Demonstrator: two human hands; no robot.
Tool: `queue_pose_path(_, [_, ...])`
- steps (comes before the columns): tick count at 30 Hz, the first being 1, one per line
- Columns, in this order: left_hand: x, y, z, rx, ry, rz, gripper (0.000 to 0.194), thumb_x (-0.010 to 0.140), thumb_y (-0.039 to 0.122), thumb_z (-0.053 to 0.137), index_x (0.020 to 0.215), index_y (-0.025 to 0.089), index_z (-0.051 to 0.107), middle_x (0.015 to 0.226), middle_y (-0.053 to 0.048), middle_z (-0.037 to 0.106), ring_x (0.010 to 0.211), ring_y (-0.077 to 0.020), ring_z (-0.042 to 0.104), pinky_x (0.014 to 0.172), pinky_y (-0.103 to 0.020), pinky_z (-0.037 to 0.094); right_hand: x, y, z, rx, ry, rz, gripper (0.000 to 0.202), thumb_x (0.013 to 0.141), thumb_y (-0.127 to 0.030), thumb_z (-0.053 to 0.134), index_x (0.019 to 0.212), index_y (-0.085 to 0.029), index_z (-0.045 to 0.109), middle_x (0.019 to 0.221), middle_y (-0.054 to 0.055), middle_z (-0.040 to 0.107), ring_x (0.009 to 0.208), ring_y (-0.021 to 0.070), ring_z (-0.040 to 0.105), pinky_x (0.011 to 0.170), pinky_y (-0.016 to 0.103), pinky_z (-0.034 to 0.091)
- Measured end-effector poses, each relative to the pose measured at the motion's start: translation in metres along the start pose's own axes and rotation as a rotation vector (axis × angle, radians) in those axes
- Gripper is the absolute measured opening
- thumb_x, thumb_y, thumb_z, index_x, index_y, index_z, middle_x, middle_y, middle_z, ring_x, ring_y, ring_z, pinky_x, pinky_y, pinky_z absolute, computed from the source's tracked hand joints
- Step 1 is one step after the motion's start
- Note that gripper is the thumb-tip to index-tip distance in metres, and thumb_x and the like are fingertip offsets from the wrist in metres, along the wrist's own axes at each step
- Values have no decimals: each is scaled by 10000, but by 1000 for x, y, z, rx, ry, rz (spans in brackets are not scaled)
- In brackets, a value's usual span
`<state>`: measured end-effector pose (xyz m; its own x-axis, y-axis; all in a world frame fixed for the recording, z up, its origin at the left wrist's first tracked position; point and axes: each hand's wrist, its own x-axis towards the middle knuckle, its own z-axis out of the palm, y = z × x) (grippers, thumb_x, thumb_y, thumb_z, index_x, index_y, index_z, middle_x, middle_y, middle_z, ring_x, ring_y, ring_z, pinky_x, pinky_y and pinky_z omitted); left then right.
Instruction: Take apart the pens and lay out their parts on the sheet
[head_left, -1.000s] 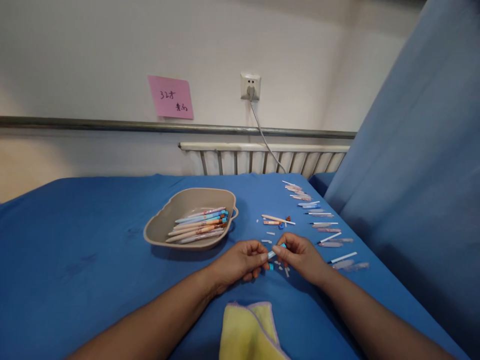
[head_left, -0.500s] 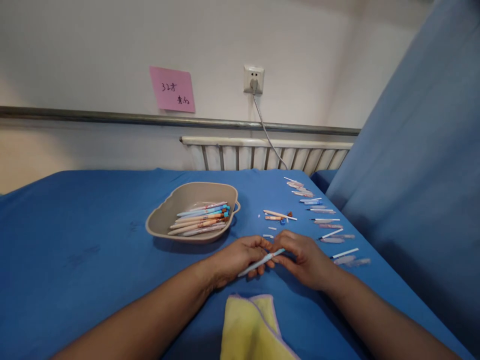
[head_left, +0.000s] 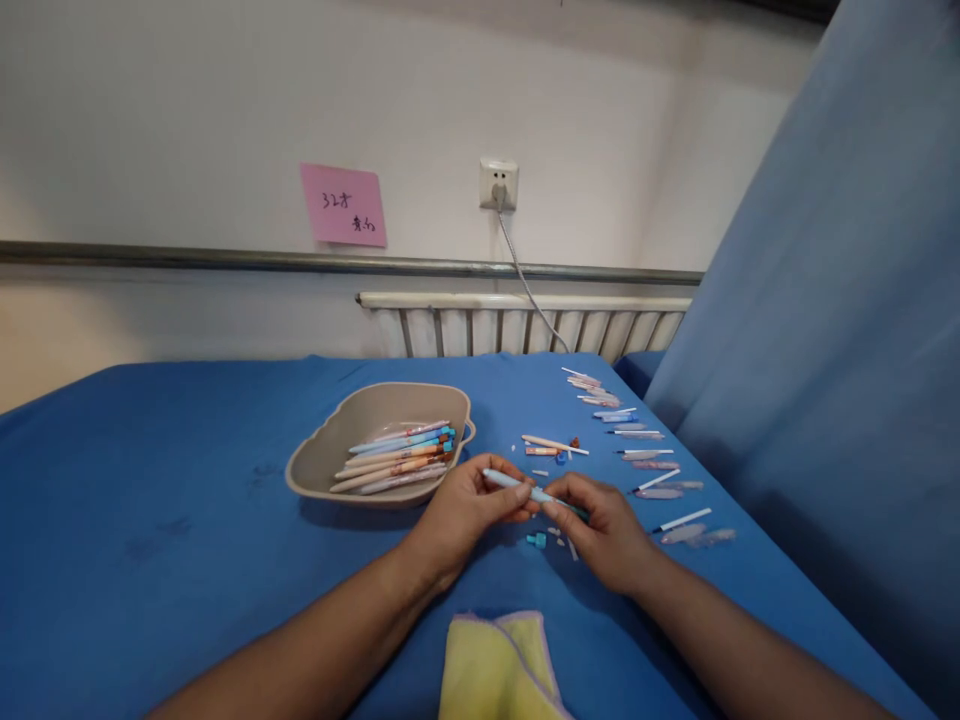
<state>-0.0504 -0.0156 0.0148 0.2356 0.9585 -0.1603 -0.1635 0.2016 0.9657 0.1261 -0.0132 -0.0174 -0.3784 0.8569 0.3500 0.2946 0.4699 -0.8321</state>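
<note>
A light blue pen (head_left: 501,480) is held in front of me by both hands. My left hand (head_left: 476,505) pinches its barrel with thumb and fingers, the pale end pointing up and left. The fingers of my right hand (head_left: 600,525) close on the pen's other, darker end, which they partly hide. Just below the hands, a teal pen part (head_left: 536,540) lies on the blue cloth beside several small white bits (head_left: 556,537). Beyond them rest a cream pen barrel (head_left: 555,443) and an orange pen piece (head_left: 541,451).
A beige basket (head_left: 315,490) with several pens (head_left: 397,463) stands to the left. Rows of pen parts and refills (head_left: 679,521) line the right side. A yellow cloth (head_left: 495,665) lies near me; a blue curtain (head_left: 810,330) hangs at right.
The pen has turned: its left end has swung from low to high. The teal part and white bits below my hands now show. The view has tilted slightly up.
</note>
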Motion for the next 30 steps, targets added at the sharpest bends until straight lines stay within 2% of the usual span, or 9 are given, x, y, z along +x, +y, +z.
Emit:
queue_pose_path(6, [3, -11, -2, -126, 119, 47, 243, 609, 267, 769, 753, 122, 637, 637, 5, 603, 568, -81, 544, 545, -177, 424, 0, 0, 11, 225, 48, 214, 242, 819, -380, 519, 751, -157, 582, 612, -26, 508, 562, 101, 431, 529, 215, 337])
queue_pose_path(10, [1, -10, -5, -128, 29, 44, 306, 611, 218, 767, 881, 132, 654, 736, -22, 630, 665, -100, 566, 622, -190, 427, 3, 4, 6, 322, -30, 330, 316, 808, -437, 509, 657, -160, 523, 530, -52, 418, 481, 80, 346, 466, 208, 267])
queue_pose_path(12, [0, -6, -5, -79, -3, 47, 380, 645, 256, 744, 990, 153, 624, 823, -44, 639, 750, -134, 589, 646, -212, 442, 4, 5, 1, 274, -49, 294, 313, 818, -422, 496, 648, -161, 525, 541, -46, 431, 505, 86, 366, 489, 212, 281])
queue_pose_path(14, [1, -5, -6, 44, 28, 55, 366, 695, 348, 691, 996, 161, 602, 758, -28, 625, 676, -134, 586, 568, -215, 438, 4, 5, -4, 178, -63, 231, 283, 829, -387, 487, 666, -164, 545, 574, -36, 461, 551, 99, 405, 529, 217, 309])
queue_pose_path(18, [6, -8, -8, 327, 106, 51, 334, 728, 463, 605, 641, 146, 541, 461, 51, 470, 387, -72, 406, 390, -191, 296, 3, 1, -12, -29, -121, 134, 248, 852, -328, 459, 687, -173, 562, 611, -29, 503, 594, 112, 452, 559, 221, 333])
queue_pose_path(21, [7, -11, -9, 358, 36, 67, 293, 666, 394, 676, 608, 141, 541, 507, 40, 505, 455, -77, 443, 455, -192, 340, 3, 0, -15, -125, -164, 109, 245, 856, -305, 453, 678, -175, 560, 612, -28, 516, 593, 112, 469, 554, 218, 332])
queue_pose_path(25, [6, -11, -7, 319, -16, 142, 322, 538, 286, 776, 767, 133, 610, 725, -1, 593, 672, -110, 523, 617, -201, 412, 4, 3, -19, -196, -184, 102, 240, 858, -297, 447, 689, -177, 569, 595, -28, 519, 574, 110, 476, 540, 217, 326])
queue_pose_path(27, [5, -11, -7, 340, -29, 91, 366, 577, 356, 748, 834, 138, 606, 731, -5, 601, 649, -110, 533, 579, -200, 414, 5, 2, -19, -228, -184, 81, 233, 858, -289, 447, 698, -176, 574, 606, -23, 535, 584, 113, 492, 551, 220, 333])
queue_pose_path(30, [5, -13, -8, 453, -124, -83, 413, 726, 531, 553, 741, 122, 609, 563, 13, 564, 443, -78, 462, 427, -190, 348, 4, -1, -19, -282, -187, 44, 218, 855, -278, 453, 720, -176, 590, 640, -9, 570, 616, 121, 517, 581, 230, 348])
